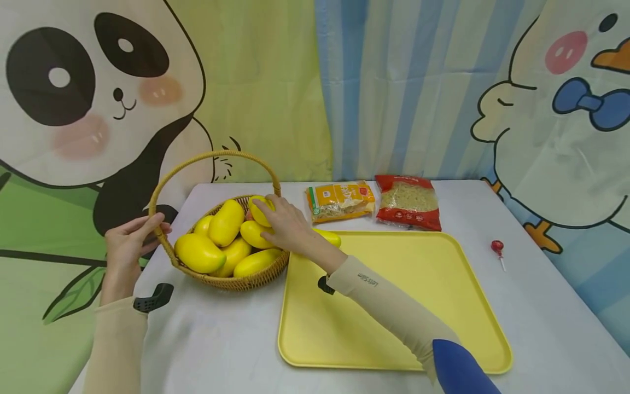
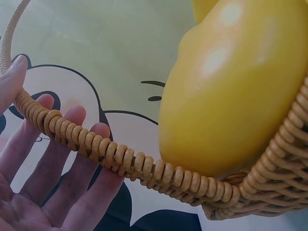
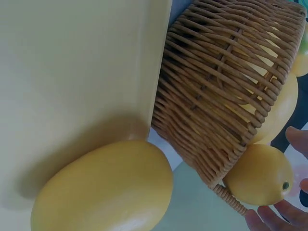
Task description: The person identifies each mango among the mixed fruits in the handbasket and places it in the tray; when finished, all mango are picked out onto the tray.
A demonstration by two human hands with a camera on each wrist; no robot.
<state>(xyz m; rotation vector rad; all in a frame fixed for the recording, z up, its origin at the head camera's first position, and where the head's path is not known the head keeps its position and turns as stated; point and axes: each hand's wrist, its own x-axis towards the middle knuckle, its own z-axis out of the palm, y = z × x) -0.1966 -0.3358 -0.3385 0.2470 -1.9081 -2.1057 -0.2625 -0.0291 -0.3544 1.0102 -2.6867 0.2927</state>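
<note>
A wicker basket [image 1: 261, 280] piled with yellow mangoes [image 1: 226, 223] stands on the left of the table. My left hand [image 1: 129, 235] holds the left side of its arched handle [image 2: 86, 142]; in the left wrist view the fingers lie behind the handle and the thumb across it. At the basket's back right, my right hand [image 1: 290, 224] has its fingers round a mango [image 3: 260, 174]. Part of that mango is hidden by the hand in the head view. Another mango [image 3: 108, 187] lies at the yellow tray's back left corner, partly behind my right forearm.
The yellow tray [image 1: 403, 306] lies right of the basket. Behind it are an orange food packet [image 1: 340, 201] and a red packet [image 1: 408, 202]. A red lollipop [image 1: 497, 247] lies on the table's right side. A cartoon curtain [image 1: 275, 82] hangs at the back.
</note>
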